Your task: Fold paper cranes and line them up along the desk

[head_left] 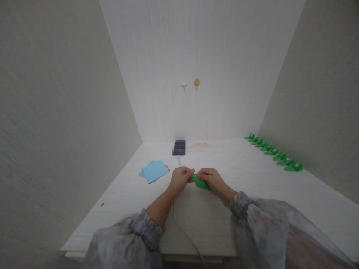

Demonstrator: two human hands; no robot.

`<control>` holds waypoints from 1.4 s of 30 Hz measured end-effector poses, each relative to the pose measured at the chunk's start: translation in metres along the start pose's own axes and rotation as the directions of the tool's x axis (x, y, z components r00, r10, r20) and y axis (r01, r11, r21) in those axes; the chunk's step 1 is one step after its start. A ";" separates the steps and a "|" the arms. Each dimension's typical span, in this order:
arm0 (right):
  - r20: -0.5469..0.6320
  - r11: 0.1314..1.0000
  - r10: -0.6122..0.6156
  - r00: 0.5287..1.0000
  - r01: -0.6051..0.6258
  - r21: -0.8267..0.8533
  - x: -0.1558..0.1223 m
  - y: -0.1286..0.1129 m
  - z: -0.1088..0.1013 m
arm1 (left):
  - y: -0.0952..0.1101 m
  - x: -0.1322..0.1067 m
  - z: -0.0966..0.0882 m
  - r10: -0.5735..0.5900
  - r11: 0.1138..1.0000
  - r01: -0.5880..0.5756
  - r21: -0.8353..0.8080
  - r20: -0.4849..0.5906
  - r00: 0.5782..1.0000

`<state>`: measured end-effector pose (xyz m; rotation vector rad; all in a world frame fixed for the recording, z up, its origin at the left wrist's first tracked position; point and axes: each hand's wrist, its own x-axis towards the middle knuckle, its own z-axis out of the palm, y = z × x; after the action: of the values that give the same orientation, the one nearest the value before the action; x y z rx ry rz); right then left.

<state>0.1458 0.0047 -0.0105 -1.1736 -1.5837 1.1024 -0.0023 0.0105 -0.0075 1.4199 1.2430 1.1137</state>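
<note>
Between my two hands is a piece of folded green paper [201, 182], held just above the white table [196, 224]. My left hand [181, 178] pinches its left tip between thumb and fingers. On the other side, my right hand [212, 179] grips the upper right part of the same paper, its fingers curled in. The paper looks narrow and pointed at the left, and my right fingers cover some of it. Along the right wall stands a row of several folded green paper figures [276, 154] that look like cranes.
Light blue paper sheets [155, 171] with a red edge showing lie left of my hands. Behind them is a blurred-out phone-like device [179, 147] with a white cable [182, 228] running to the front edge. Thin beige strands [200, 145] and a small red bit [102, 204] lie on the table.
</note>
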 end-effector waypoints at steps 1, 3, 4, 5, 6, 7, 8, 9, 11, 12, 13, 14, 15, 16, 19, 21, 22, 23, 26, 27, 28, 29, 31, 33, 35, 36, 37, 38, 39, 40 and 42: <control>-0.009 1.000 -0.004 1.000 0.004 -0.013 0.001 0.001 0.000 | 0.000 0.000 0.000 -0.009 1.000 0.009 -0.018 -0.019 1.000; -0.018 1.000 -0.011 1.000 0.011 -0.027 0.002 0.004 -0.001 | -0.001 0.000 -0.001 -0.020 0.999 0.017 -0.050 -0.051 0.998; -0.022 0.999 -0.015 1.000 0.015 -0.029 0.003 0.004 -0.002 | -0.001 0.000 -0.001 -0.020 0.998 0.017 -0.057 -0.062 0.998; -0.026 0.999 -0.022 0.999 0.021 -0.032 0.003 0.005 -0.002 | 0.000 0.000 -0.002 -0.018 0.998 0.013 -0.065 -0.069 0.997; -0.031 0.999 -0.031 0.999 0.030 -0.039 0.003 0.005 -0.003 | 0.000 0.000 -0.002 -0.014 0.997 0.009 -0.071 -0.075 0.997; -0.040 0.998 -0.041 0.998 0.039 -0.050 0.004 0.005 -0.004 | 0.000 0.000 -0.004 -0.018 0.997 0.011 -0.078 -0.084 0.996; -0.053 0.997 -0.053 0.997 0.050 -0.066 0.004 0.005 -0.005 | 0.001 0.001 -0.005 -0.022 0.997 0.014 -0.082 -0.098 0.995; -0.072 0.995 -0.069 0.995 0.063 -0.081 0.004 0.005 -0.006 | 0.001 0.001 -0.007 -0.026 0.997 0.017 -0.081 -0.117 0.993; -0.113 0.990 -0.112 0.987 0.100 -0.103 0.004 0.004 -0.006 | 0.002 0.002 -0.009 -0.028 0.998 0.017 -0.065 -0.162 0.986; -0.130 0.988 -0.131 0.983 0.118 -0.102 0.003 0.002 -0.006 | 0.002 0.002 -0.009 -0.022 0.999 0.013 -0.052 -0.178 0.984; -0.137 0.987 -0.143 0.980 0.130 -0.095 0.002 0.001 -0.005 | 0.003 0.002 -0.009 -0.013 0.999 0.005 -0.042 -0.185 0.983; -0.132 0.987 -0.145 0.981 0.135 -0.087 0.002 -0.001 -0.004 | 0.003 0.001 -0.008 -0.002 0.999 -0.005 -0.039 -0.178 0.984; -0.113 0.989 -0.134 0.985 0.125 -0.082 0.001 -0.003 -0.003 | 0.004 0.001 -0.006 0.006 0.999 -0.013 -0.042 -0.161 0.987; -0.083 0.989 -0.120 0.989 0.111 -0.100 0.000 -0.004 -0.001 | 0.004 0.000 -0.004 0.010 0.999 -0.018 -0.051 -0.145 0.989; -0.015 0.974 -0.100 0.995 0.095 -0.206 -0.002 -0.006 0.000 | 0.005 -0.002 0.002 -0.001 0.997 -0.006 -0.083 -0.087 0.996; 0.001 0.968 -0.098 0.995 0.095 -0.232 -0.001 -0.005 0.000 | 0.005 -0.002 0.003 -0.015 0.994 0.011 -0.106 -0.038 0.999; 0.005 0.969 -0.096 0.995 0.094 -0.229 -0.001 -0.004 -0.001 | 0.005 -0.002 0.003 -0.019 0.993 0.017 -0.113 -0.014 1.000; 0.008 0.969 -0.095 0.995 0.094 -0.227 -0.001 -0.003 -0.002 | 0.004 -0.002 0.002 -0.019 0.993 0.020 -0.115 0.007 1.000; 0.027 0.968 -0.097 0.995 0.101 -0.229 -0.002 -0.002 -0.003 | 0.004 -0.002 0.000 -0.007 0.995 0.014 -0.094 0.070 0.997; 0.037 0.968 -0.096 0.995 0.102 -0.230 -0.002 -0.003 -0.003 | 0.003 -0.002 0.000 -0.010 0.996 0.018 -0.082 0.094 0.995; 0.046 0.968 -0.093 0.995 0.101 -0.229 -0.003 -0.003 -0.002 | 0.003 -0.002 0.000 -0.018 0.997 0.026 -0.067 0.117 0.993; 0.055 0.969 -0.088 0.995 0.098 -0.228 -0.003 -0.004 -0.002 | 0.002 -0.002 -0.001 -0.029 0.998 0.036 -0.051 0.134 0.991; 0.069 0.969 -0.079 0.994 0.093 -0.228 -0.004 -0.005 -0.001 | 0.002 -0.002 0.000 -0.050 0.998 0.055 -0.029 0.147 0.988; 0.074 0.969 -0.080 0.994 0.094 -0.227 -0.004 -0.006 -0.001 | 0.002 -0.002 -0.001 -0.065 0.996 0.073 -0.049 0.144 0.987; 0.076 0.968 -0.080 0.994 0.095 -0.233 -0.003 -0.006 -0.002 | 0.002 -0.002 -0.001 -0.091 0.988 0.107 -0.107 0.147 0.985; 0.078 0.967 -0.082 0.994 0.098 -0.237 -0.002 -0.006 -0.002 | 0.002 -0.002 -0.001 -0.105 0.982 0.127 -0.139 0.153 0.983; 0.082 0.965 -0.084 0.993 0.101 -0.243 -0.001 -0.005 -0.003 | 0.002 -0.002 -0.002 -0.117 0.976 0.143 -0.167 0.159 0.980; 0.087 0.963 -0.088 0.992 0.107 -0.249 -0.001 -0.005 -0.004 | 0.003 -0.003 -0.002 -0.124 0.970 0.155 -0.188 0.167 0.978; 0.091 0.960 -0.093 0.992 0.113 -0.254 0.000 -0.004 -0.004 | 0.003 -0.003 -0.002 -0.128 0.966 0.163 -0.203 0.176 0.976; 0.093 0.959 -0.097 0.991 0.118 -0.258 0.001 -0.003 -0.005 | 0.003 -0.003 -0.002 -0.128 0.963 0.167 -0.213 0.187 0.974; 0.096 0.957 -0.102 0.990 0.124 -0.261 0.002 -0.001 -0.006 | 0.003 -0.003 -0.002 -0.130 0.958 0.175 -0.225 0.203 0.970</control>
<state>0.1507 0.0071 -0.0083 -1.2060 -1.8831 0.8921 -0.0037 0.0069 -0.0042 1.1929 1.0273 0.9658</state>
